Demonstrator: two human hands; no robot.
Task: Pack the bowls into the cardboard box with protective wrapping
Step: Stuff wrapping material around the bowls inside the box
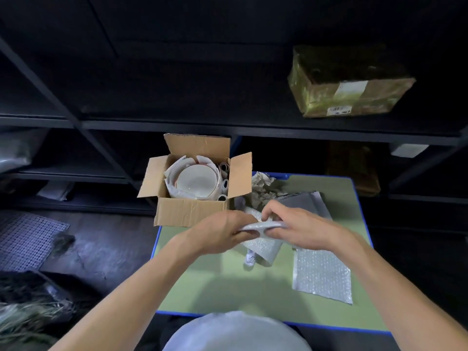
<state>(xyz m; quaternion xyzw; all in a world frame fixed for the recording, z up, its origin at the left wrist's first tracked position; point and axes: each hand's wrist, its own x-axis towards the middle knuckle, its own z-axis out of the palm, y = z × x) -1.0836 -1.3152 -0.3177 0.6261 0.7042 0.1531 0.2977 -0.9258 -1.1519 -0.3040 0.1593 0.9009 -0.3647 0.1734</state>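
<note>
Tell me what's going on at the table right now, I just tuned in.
A person is partway through packing. The left hand and right hand both grip a piece of bubble wrap above the green table. The open cardboard box at the table's far left corner already holds a bowl nested in white paper, with padding rolls along its right side. A flat bubble sheet and crumpled paper lie nearby.

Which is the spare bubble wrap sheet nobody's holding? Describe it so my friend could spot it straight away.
Find the green table with the blue rim. On its right side, nearer the person than the open cardboard box, lies the bubble wrap sheet. Unlike the crumpled piece that the left hand and right hand pinch, it lies flat and rectangular, with no hand on it.
</note>
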